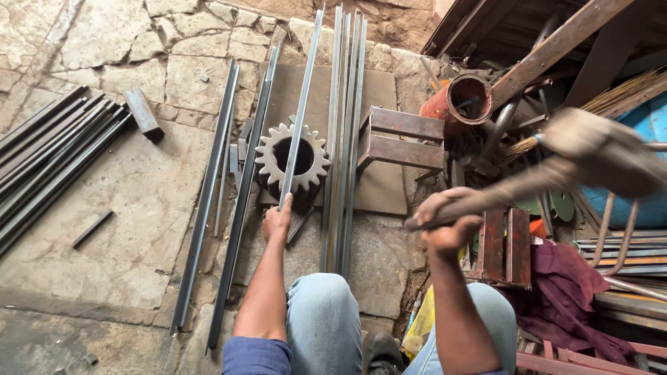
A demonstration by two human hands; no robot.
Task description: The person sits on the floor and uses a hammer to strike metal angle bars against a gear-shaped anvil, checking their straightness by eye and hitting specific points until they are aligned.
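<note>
Stone slabs, pale and cracked, make up the floor [118, 208] of a cluttered metal workshop, with a flat steel plate [379, 187] laid over them ahead of the person's knees. On that plate stands a large toothed gear [269, 158], and a long metal bar [300, 111] lies across its top, running away from the person. The left hand [277, 222] is closed around the near end of this bar, just in front of the gear, pinning it there. The right hand [445, 219] is wrapped tight around the handle of a hammer [590, 153], which is lifted off to the right, well apart from the bar and blurred.

Just right of the gripped bar lies a bundle of similar strips [345, 104], and beside that a small rusty metal stool [399, 139]. Two longer bars [229, 194] lie to the left of the gear, and a stack of dark rods [52, 160] sits well apart at the left edge. Bare stone lies open between those two groups. The right side is crowded: a rusty red pipe [458, 101], a blue drum [649, 167], a maroon cloth [566, 292] and scrap frames press close to the right arm.
</note>
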